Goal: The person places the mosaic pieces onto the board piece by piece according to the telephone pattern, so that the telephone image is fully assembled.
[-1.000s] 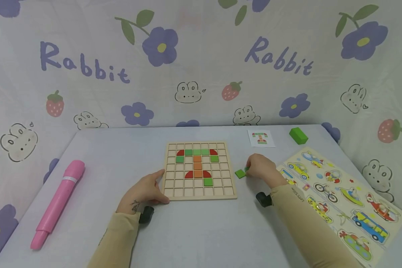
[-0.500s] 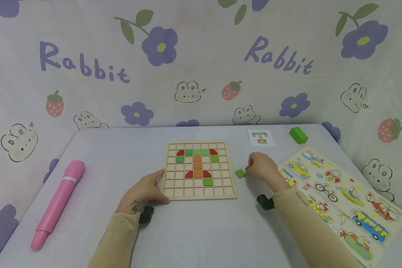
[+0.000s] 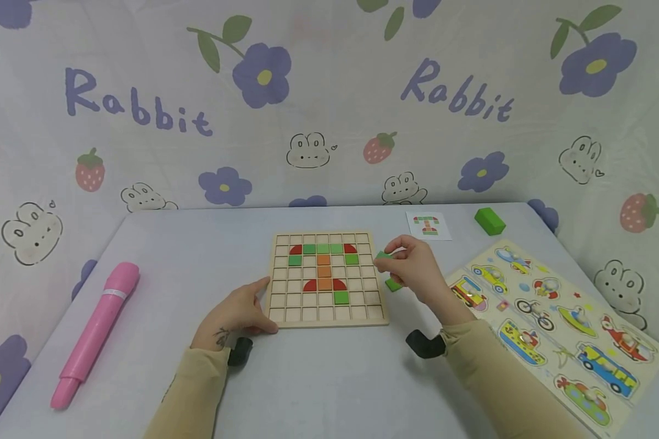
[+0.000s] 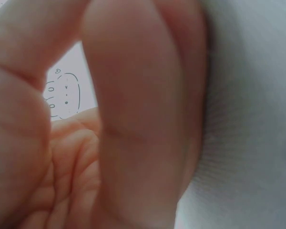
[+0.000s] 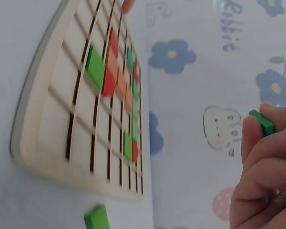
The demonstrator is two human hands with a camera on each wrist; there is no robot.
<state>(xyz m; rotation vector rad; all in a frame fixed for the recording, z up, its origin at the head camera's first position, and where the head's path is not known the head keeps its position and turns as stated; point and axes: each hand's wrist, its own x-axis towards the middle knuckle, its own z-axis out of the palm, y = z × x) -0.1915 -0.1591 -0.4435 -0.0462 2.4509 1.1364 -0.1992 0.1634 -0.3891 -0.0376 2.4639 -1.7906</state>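
Note:
A wooden grid board [image 3: 363,312] lies mid-table, holding red quarter-round, green square and orange square tiles in a T-like pattern. At its left side, my left hand [image 3: 240,309] touches the edge with the forefinger and the lower-left corner with the thumb; the left wrist view shows mostly its fingers [image 4: 138,105]. My right hand [image 3: 414,268] pinches a small green square tile [image 5: 262,122] between thumb and forefinger, raised just off the board's right edge. Below that hand another green square tile [image 3: 393,285] lies on the table beside the board.
A white card [image 3: 439,228] printed with a similar coloured pattern lies at the back right, near a green block [image 3: 489,222]. A vehicle puzzle board [image 3: 554,332] extends under the right forearm. On the far left lies a pink stick-shaped object [image 3: 96,335].
My right hand has lifted a green tile from the table and carried it left and up toward the board's right edge. The left hand stays in place.

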